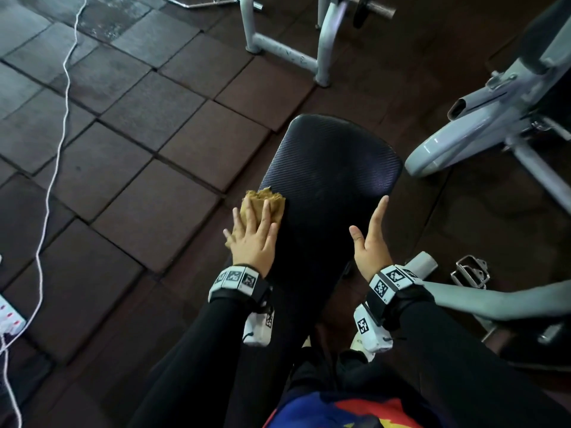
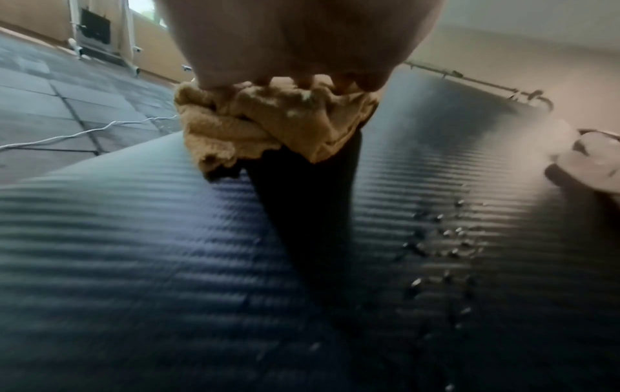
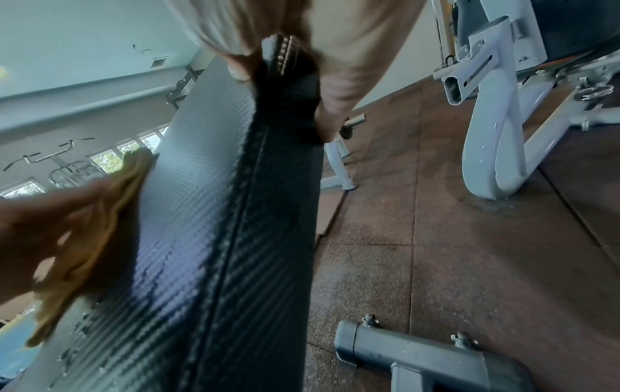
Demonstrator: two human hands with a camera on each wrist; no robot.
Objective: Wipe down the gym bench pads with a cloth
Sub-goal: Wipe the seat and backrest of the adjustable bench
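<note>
Flat and spread, the left hand [image 1: 254,239] serves as the working grip: its straight fingers press a crumpled tan cloth [image 1: 262,205] against the left edge of the black bench pad [image 1: 333,168], part of the cloth overhanging that edge. The right hand [image 1: 372,239] is open too, fingers straight along the pad's right side with the thumb on top, steadying it and holding nothing.

As for progress, the wiping looks to be under way but not finished. In the left wrist view a scatter of small droplets or specks [image 2: 442,238] lies on the ribbed surface behind the cloth, toward the right side, so that patch probably needs a pass. The far, rounded end of the pad shows a faint sheen in the head view, but whether it has been wiped cannot be told. The side seam [image 3: 248,212] under the right hand and any other pads of the bench would be left as well.

The pad's cover is a textured, carbon-weave vinyl, likely slick when wet. Around it the floor [image 1: 148,143] is dark rubber tiles, with a white cable [image 1: 58,143] trailing across them to a power strip [image 1: 9,316]. Pale grey machine frames [image 1: 324,41] stand beyond and to the right, and a grey tube foot [image 3: 426,352] rests on the floor below the bench.
</note>
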